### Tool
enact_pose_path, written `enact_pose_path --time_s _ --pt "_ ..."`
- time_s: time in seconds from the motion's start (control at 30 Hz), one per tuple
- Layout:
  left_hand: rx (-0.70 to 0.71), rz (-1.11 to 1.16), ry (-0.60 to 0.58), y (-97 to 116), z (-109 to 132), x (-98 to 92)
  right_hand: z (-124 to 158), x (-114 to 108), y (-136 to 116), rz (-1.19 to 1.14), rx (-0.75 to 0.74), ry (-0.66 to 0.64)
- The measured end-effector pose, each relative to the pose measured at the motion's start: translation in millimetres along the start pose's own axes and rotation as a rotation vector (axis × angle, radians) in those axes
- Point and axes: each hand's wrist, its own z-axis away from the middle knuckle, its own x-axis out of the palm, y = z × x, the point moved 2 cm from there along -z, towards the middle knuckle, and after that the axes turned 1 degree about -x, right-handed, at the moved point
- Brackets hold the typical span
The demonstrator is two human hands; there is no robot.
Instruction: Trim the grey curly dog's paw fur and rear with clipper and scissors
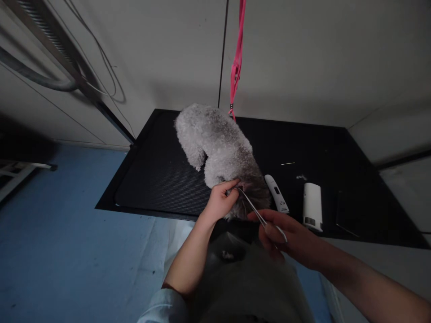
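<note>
A grey curly-coated dog (215, 134) is on the black table, its head low at the near edge. My left hand (224, 197) is closed at the side of the head, thumb and fingers pinching what looks like the ear. Slim metal forceps (256, 211) with a curved tip are held in my right hand (286, 233), fingers closed around the handle end. Their tip reaches the darker fur beside my left fingertips. Exactly what the tip touches is too small to tell.
On the black grooming table (151, 179), right of the dog, lie a white trimmer (276, 194), a larger white device (312, 206), a cotton swab (288, 163) and a hair tuft (301, 177). A pink strap (236, 67) hangs behind the dog. A metal arm (90, 96) stands left.
</note>
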Motion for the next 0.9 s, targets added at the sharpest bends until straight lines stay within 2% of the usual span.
enact_pose_path --time_s 0.37,0.73,0.9 --pt "-0.029 0.061 0.003 8.4 -1.0 7.7 8.8 0.9 -5.0 0.025 -0.01 0.05" --pt "-0.029 0.07 0.024 5.1 -3.2 21.5 19.1 -4.2 -5.4 0.015 0.019 0.129" --pt "-0.013 0.091 0.017 6.8 -4.6 27.3 22.8 -5.9 -12.2 -0.022 0.053 0.095"
